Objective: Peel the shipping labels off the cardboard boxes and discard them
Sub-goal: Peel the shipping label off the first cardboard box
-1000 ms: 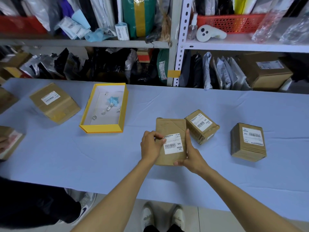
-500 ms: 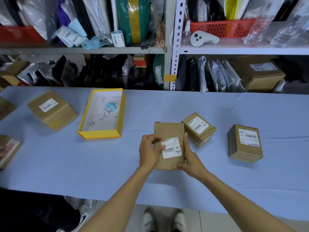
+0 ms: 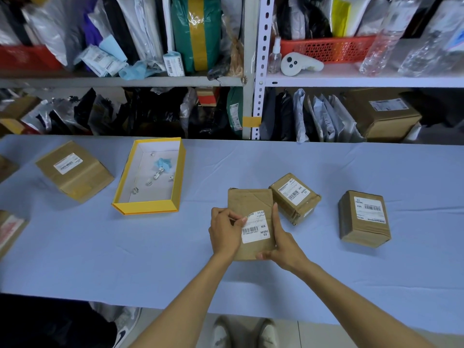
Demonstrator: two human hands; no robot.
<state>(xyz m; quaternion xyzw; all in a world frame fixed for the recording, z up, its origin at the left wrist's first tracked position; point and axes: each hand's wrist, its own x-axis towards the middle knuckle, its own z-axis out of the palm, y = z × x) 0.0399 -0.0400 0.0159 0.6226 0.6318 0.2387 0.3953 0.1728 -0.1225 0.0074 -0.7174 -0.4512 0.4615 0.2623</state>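
A flat brown cardboard box (image 3: 251, 202) lies on the pale blue table in front of me. Its white shipping label (image 3: 256, 228) has its upper-left corner lifted, and my left hand (image 3: 224, 233) pinches that corner. My right hand (image 3: 281, 241) grips the box's right edge and near corner, the forefinger straight along its side. Two more labelled boxes stand to the right: a tilted one (image 3: 296, 198) touching the held box and another (image 3: 364, 218) further off. A larger labelled box (image 3: 74, 170) sits at the far left.
An open yellow tray (image 3: 150, 205) holding small paper scraps stands left of the held box. More box corners (image 3: 10, 231) show at the left edge. Crowded shelves (image 3: 125, 80) of parcels rise behind the table. A person's dark clothing and shoe are at the lower left.
My left hand's fingers have worked the label's upper-left corner up off the box. The right hand keeps its hold on the box.
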